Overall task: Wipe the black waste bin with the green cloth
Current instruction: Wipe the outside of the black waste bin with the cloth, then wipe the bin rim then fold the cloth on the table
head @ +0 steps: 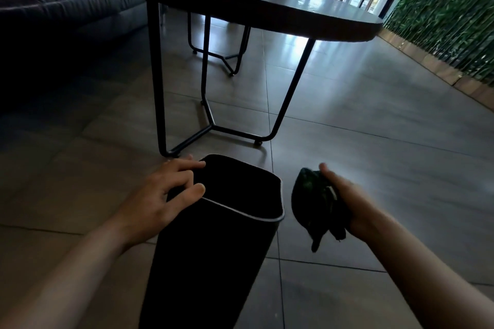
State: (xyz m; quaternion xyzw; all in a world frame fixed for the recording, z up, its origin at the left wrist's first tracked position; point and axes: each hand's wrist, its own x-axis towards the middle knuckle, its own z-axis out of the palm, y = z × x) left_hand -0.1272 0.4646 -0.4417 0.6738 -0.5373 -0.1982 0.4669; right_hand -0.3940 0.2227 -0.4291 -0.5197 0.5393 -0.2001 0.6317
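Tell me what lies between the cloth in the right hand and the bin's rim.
Nothing. In the head view, only bare floor tile shows in the gap between the green cloth, bunched in the right hand, and the black waste bin. They are not touching.

Left hand (157, 195) fingers curled apart, right hand (347, 205) fingers closed in a grip

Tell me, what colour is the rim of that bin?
The waste bin is black, but its rim shows as a thin pale grey line, seen from the head camera.
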